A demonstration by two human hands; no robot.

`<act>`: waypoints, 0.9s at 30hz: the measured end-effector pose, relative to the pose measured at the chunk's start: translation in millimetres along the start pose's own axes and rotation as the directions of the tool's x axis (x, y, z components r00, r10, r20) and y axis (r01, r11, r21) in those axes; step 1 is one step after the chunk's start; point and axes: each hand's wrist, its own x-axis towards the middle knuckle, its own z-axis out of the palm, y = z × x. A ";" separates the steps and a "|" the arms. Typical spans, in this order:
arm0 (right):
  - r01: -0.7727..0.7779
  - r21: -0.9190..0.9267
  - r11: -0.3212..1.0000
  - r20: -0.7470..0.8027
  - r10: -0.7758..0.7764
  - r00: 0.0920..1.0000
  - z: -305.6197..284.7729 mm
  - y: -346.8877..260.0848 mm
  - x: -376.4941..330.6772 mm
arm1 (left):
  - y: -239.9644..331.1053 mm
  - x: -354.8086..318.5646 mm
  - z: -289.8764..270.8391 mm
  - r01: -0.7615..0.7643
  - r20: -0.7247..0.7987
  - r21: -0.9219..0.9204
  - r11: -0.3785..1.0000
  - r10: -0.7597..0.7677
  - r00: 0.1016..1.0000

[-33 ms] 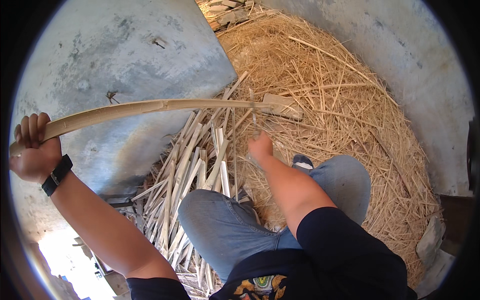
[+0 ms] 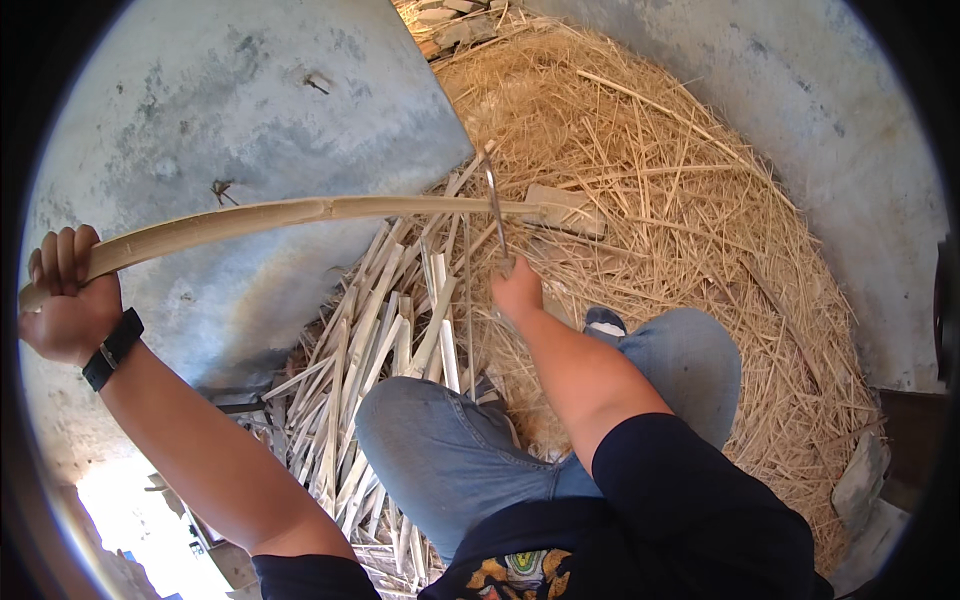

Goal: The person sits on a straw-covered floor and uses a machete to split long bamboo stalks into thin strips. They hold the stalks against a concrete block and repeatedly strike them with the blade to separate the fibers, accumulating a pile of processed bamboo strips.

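Observation:
My left hand [image 2: 65,290], with a black watch on its wrist, is closed around the near end of a long curved bamboo strip [image 2: 300,213]. The strip reaches to the right across the grey slab to a wooden block [image 2: 568,208]. My right hand [image 2: 517,290] grips the handle of a thin metal blade [image 2: 495,215]. The blade points up and away and meets the bamboo strip near its far end. My knees in blue jeans [image 2: 450,450] are just below both hands.
Several split bamboo strips [image 2: 385,340] lie in a pile between the slab and my left knee. A thick bed of straw-like shavings [image 2: 680,190] covers the ground ahead and to the right. Grey concrete [image 2: 250,100] stands to the left, a curved grey wall [image 2: 850,150] to the right.

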 end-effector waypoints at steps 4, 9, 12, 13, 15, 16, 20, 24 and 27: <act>-0.115 -0.068 0.991 0.138 0.123 0.983 -6.8 9.3 24.3 | -1.0 -4.0 -2.0 -0.009 -0.031 0.007 1.000 0.009 0.999; -0.378 -0.020 0.926 0.231 0.372 0.899 10.4 56.7 61.4 | -9.8 -5.9 13.0 -0.024 -0.016 -0.032 0.999 0.023 1.000; -0.149 -0.076 0.986 0.042 0.152 0.987 24.5 46.9 30.8 | -8.6 -8.5 11.0 -0.033 -0.059 0.009 0.999 0.034 0.998; -0.122 -0.097 0.988 0.099 0.132 0.986 2.2 11.5 6.7 | 5.3 -15.1 0.1 -0.030 -0.088 0.053 0.998 0.035 0.996; -0.214 -0.103 0.971 0.159 0.228 0.961 -14.5 -0.6 0.5 | 4.6 -12.1 -0.2 -0.006 -0.074 0.049 0.999 0.009 0.997; -0.303 -0.104 0.947 0.191 0.318 0.928 -7.3 11.8 13.1 | 2.7 -11.0 -1.1 0.008 -0.057 0.027 1.000 -0.006 0.998; -0.428 -0.046 0.903 0.198 0.428 0.882 4.1 52.1 44.4 | -8.9 -4.0 21.8 -0.008 -0.033 -0.030 1.000 0.007 0.999; -0.166 -0.070 0.984 0.132 0.174 0.976 -8.7 9.3 -0.7 | 1.0 -11.8 16.9 -0.013 -0.038 0.012 1.000 0.014 0.999; -0.297 -0.066 0.952 0.120 0.303 0.945 -5.0 14.1 6.6 | 2.6 -10.5 15.9 -0.003 -0.022 0.003 1.000 0.003 1.000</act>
